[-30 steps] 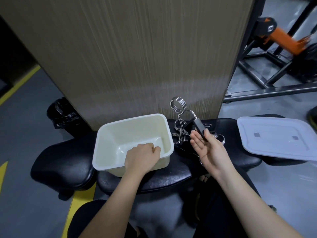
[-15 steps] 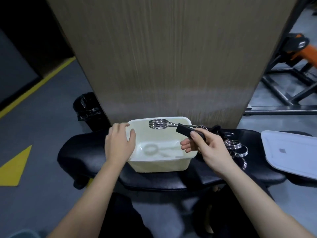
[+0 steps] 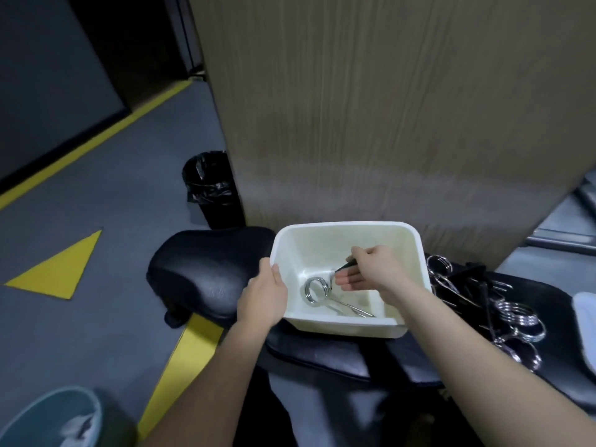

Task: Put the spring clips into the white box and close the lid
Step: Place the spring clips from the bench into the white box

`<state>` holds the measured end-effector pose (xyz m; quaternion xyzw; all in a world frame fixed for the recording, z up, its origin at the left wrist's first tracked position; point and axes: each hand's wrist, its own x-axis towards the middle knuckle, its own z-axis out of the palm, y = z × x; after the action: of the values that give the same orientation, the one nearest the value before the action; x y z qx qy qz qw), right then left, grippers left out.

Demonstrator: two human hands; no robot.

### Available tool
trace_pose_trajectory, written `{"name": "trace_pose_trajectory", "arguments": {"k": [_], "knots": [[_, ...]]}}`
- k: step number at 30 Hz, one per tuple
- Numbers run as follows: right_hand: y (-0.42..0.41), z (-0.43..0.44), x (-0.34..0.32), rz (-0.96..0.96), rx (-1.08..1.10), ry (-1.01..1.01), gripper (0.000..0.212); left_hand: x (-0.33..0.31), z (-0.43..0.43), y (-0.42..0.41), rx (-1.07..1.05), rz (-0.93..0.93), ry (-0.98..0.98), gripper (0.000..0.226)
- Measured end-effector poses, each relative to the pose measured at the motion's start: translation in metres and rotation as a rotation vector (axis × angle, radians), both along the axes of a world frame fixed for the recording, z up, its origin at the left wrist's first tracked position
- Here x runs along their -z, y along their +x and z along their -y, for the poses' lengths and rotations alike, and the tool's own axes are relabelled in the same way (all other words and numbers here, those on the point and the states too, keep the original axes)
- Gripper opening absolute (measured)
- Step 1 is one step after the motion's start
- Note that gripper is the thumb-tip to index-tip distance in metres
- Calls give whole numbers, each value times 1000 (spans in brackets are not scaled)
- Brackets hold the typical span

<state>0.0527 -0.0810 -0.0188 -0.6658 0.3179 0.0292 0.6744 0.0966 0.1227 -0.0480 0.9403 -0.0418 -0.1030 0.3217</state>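
The white box (image 3: 407,326) stands open on a black padded bench (image 3: 206,269). My left hand (image 3: 263,296) grips the box's left rim. Inside the box, my right hand (image 3: 371,269) pinches the black handle of a spring clip (image 3: 317,290) between thumb and forefinger, the other fingers spread. The clip's steel coil lies on the box floor, its wire arms pointing toward the near right corner. Several more spring clips (image 3: 503,314) lie in a heap on the bench right of the box. A sliver of the white lid (image 3: 585,327) shows at the right edge.
A tall wood-grain panel (image 3: 387,108) rises directly behind the box. A black lined bin (image 3: 211,188) stands on the grey floor to the left. Yellow floor markings (image 3: 61,266) run on the left. A teal bucket (image 3: 48,417) sits at the bottom left corner.
My right hand has lowered the spring clip from above the box's rim down to its floor. My left hand has slid along the left rim toward me. The view has swung left.
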Motion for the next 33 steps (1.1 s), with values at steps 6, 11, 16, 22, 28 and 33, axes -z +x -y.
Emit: {"name": "trace_pose_trajectory", "arguments": {"k": [6, 11, 16, 22, 28, 33], "knots": [[-10, 32, 55, -139, -67, -207, 34, -4, 22, -6, 25, 56, 63, 24], [-5, 33, 60, -114, -115, -606, 21, -4, 20, -6, 46, 55, 64, 24], [-4, 38, 61, -131, 20, -622, 19, -4, 21, -8, 68, 76, 48, 24], [-12, 21, 68, -273, -487, -653, 50, -3, 18, -14, 61, 89, 27, 22], [-17, 19, 82, -365, -698, -753, 17, 2, 12, -20, 59, 107, -10, 20], [-13, 18, 86, -212, -677, -1031, 17, 1, 12, -21, 59, 104, -2, 20]]}}
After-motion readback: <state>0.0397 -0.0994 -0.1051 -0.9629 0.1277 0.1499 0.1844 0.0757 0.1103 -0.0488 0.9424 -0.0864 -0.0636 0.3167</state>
